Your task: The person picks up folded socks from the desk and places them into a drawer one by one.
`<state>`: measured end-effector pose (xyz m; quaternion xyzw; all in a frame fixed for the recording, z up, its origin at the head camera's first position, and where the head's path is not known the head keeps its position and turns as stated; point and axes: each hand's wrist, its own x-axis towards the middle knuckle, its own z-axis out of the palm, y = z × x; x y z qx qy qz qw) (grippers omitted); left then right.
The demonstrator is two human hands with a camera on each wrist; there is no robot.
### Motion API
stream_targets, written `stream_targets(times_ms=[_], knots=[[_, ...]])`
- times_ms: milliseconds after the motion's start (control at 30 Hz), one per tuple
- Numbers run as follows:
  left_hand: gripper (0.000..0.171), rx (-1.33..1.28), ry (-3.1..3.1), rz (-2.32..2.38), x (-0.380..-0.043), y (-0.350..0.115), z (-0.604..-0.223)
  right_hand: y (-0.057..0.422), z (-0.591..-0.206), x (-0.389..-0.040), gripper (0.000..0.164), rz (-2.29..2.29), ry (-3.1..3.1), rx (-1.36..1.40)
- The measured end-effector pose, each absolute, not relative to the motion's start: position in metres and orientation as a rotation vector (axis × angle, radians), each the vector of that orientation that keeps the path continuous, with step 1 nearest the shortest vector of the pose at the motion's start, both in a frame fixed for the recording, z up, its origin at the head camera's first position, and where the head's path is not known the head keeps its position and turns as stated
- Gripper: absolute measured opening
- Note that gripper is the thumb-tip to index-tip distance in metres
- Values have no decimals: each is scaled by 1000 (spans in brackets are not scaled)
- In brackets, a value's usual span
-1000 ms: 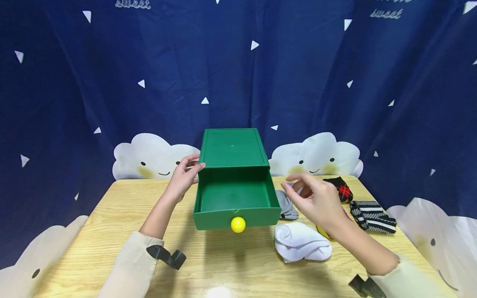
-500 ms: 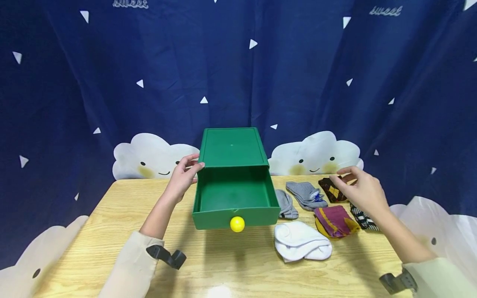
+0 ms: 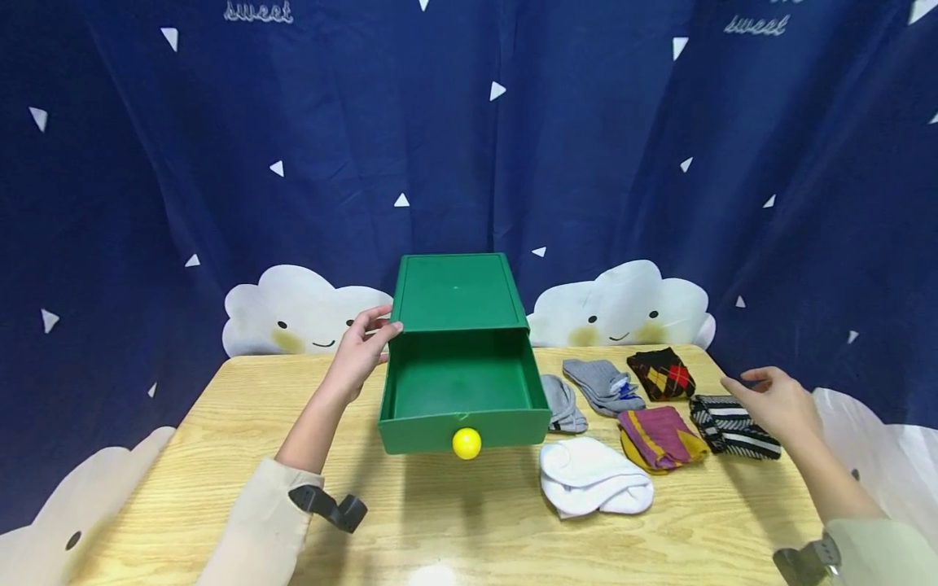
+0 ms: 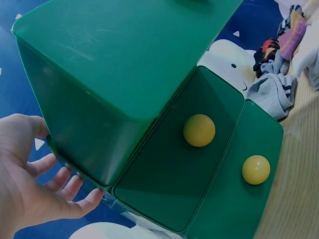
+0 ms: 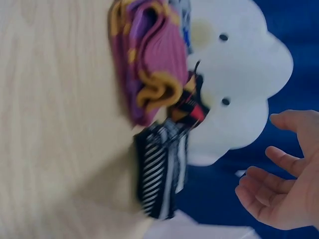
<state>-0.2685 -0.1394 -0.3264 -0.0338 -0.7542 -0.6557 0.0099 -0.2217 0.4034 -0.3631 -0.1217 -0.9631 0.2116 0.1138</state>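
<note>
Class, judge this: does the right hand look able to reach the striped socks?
Likely yes: the right hand hangs empty near the striped socks, with nothing visible in between.

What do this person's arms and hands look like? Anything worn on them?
The left sleeve and right sleeve are plain and cream-coloured, stopping partway along the arms. Near their ends sit a small black left device and a similar right device. The left grip and right grip are bare human hands, without gloves. No cables show.
</note>
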Motion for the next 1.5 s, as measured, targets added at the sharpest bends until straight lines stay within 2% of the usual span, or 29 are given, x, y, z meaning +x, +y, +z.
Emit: stream_targets(times_ms=[167, 567, 667, 900, 1067, 1133, 1267, 1333, 1500], knots=[[51, -121, -2343, -2057, -267, -140, -327, 423, -377, -219, 67, 661, -2884, -470], [50, -115, -2319, -2058, -267, -139, -330, 460, -418, -216, 89, 776, -3061, -641], [50, -108, -2319, -2048, -267, -139, -330, 460, -428, -215, 96, 877, -3045, -726], [49, -105, -2309, -2035, -267, -137, -331, 453, -437, -213, 96, 988, -2934, -929], [49, -103, -2302, -2040, -267, -138, -331, 446, -439, -212, 106, 1060, -2898, -1044], [49, -105, -2305, -2040, -267, -138, -331, 445, -441, -213, 102, 1074, -2867, -1071], [49, -108, -2305, -2036, -267, -138, -332, 445, -445, -216, 81, 1129, -2799, -1091], [49, -105, -2303, -2033, -267, -139, -332, 446, -447, -219, 79, 1191, -2750, -1093], [49, -99, -2297, -2041, -268, -139, -332, 447, -452, -226, 95, 1317, -2672, -1118]])
